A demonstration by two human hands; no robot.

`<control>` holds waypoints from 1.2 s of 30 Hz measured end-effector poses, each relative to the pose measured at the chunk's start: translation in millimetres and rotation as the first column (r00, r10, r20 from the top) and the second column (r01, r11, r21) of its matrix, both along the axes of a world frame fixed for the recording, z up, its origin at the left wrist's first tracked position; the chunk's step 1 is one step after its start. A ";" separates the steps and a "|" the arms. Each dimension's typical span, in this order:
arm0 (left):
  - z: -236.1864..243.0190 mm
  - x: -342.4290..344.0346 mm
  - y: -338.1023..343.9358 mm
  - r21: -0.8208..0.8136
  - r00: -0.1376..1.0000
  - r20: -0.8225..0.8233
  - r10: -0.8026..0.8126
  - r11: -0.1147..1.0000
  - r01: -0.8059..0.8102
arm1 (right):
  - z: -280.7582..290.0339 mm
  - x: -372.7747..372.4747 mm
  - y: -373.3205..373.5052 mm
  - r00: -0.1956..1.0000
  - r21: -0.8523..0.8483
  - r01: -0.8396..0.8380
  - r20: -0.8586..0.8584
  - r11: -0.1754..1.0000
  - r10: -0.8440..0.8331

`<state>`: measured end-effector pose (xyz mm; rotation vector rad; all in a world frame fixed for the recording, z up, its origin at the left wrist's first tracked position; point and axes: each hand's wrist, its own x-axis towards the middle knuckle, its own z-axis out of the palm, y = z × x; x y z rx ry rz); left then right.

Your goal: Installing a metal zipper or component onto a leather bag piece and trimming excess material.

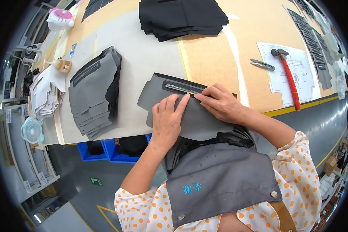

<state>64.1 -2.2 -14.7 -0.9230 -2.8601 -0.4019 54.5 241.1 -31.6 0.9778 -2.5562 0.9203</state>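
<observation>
A grey sheet panel (205, 120) with black edging lies at the near edge of the table, partly overhanging it. Near its far side runs a long black-rimmed slot (176, 87) with a pale strip showing inside. My left hand (168, 120) rests on the panel with its fingers stretched out, the index fingertip at the slot's near rim. At the slot's right end, my right hand (222, 104) has thumb and fingers drawn together on the rim. Whether a smaller piece sits between those fingers is hidden.
To the left stands a fanned stack of grey panels (89, 96); black panels (181, 17) are piled at the back. A red-handled hammer (290, 81) and thread snips (262, 65) lie right, near a paper drawing (303, 73). Blue bins (114, 150) sit below the table edge.
</observation>
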 end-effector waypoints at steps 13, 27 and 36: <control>-0.7 11.7 -18.5 0.273 0.990 0.022 0.140 0.952 -0.140 | 12.4 -68.6 -20.3 0.972 -0.114 0.117 0.218 0.987 -0.090; 13.1 -68.6 -35.7 0.005 0.994 -0.109 0.014 1.000 -0.013 | 14.3 -103.4 -21.0 0.997 0.348 0.054 0.037 0.936 -0.072; 10.5 2.9 -20.5 0.241 0.994 -0.003 0.109 0.965 -0.105 | 31.9 -71.3 -11.9 0.903 -0.058 0.066 0.427 0.996 -0.035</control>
